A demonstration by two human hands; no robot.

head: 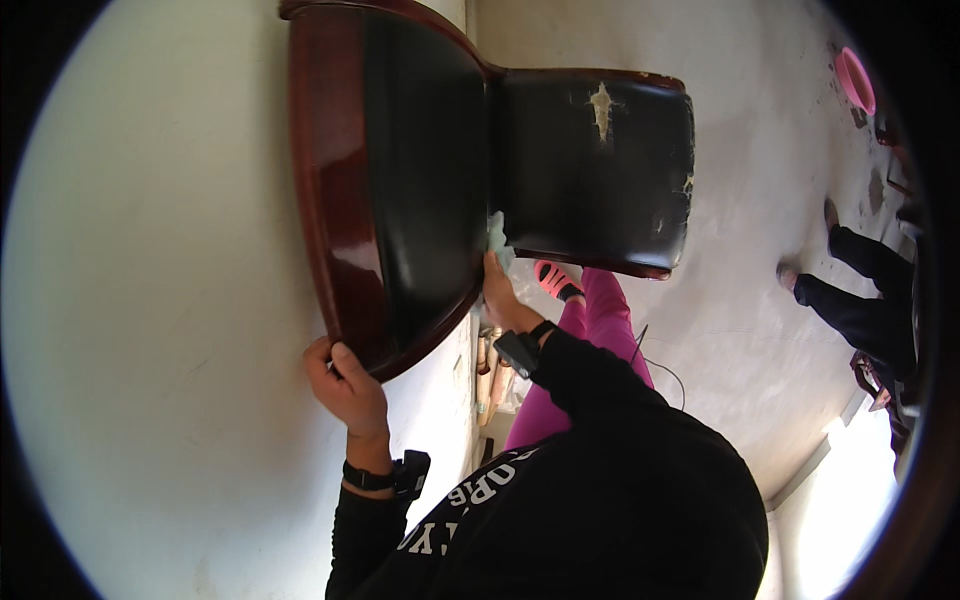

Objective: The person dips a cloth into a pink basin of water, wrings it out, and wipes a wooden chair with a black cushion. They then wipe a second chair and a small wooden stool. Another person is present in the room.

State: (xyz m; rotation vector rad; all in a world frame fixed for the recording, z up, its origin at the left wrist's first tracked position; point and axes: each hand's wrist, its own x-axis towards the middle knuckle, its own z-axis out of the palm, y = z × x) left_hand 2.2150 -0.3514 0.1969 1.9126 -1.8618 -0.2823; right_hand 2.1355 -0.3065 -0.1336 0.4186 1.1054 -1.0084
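A chair with a reddish-brown wooden frame and a black padded backrest stands against the wall. Its black seat has cracked, torn covering that shows pale material. My left hand grips the top corner of the wooden frame, thumb on the front face. My right hand is shut on a pale green cloth, at the side of the chair where backrest and seat meet. Part of the cloth is hidden under the fingers.
A pale wall rises behind the chair. Wooden pieces lie low beside the wall, and a thin cable runs over the floor. At the right are another person's legs and a pink basin.
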